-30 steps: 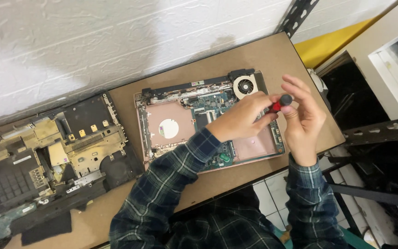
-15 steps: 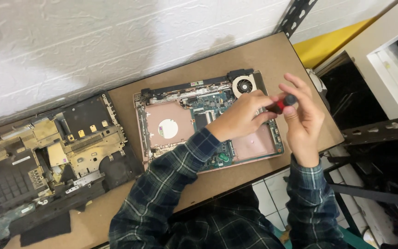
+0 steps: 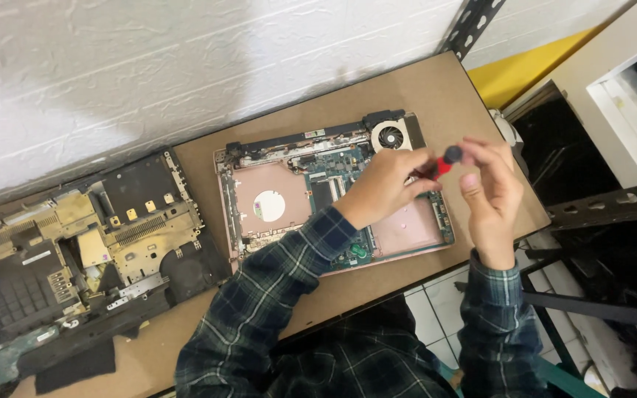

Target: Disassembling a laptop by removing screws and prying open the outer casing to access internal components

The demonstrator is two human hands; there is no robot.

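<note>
Head view is showing both hands meeting over the right half of the opened pink laptop base (image 3: pixel 333 206), which is lying on the brown desk (image 3: pixel 436 96) near the wall. Compared with a second ago very little is changing: the hands are staying in the same spot above the board, just below the round cooling fan (image 3: pixel 391 137), and the red-and-black screwdriver (image 3: pixel 445 162) is only shifting slightly between them, so the work at that one spot is carrying on rather than moving elsewhere.

The left hand (image 3: pixel 381 188) is reaching in from the lower left, its plaid sleeve crossing the laptop, with fingers curled closed around the lower part of the screwdriver. The right hand (image 3: pixel 489 195) is coming up from below, wrist bent, its fingers pinching the black cap end of the tool. The tip is hidden behind the left hand, so I cannot tell what it is touching.

Well apart on the left of the desk, a stripped dark laptop chassis (image 3: pixel 82 250) with yellowish shielding is lying untouched.
</note>
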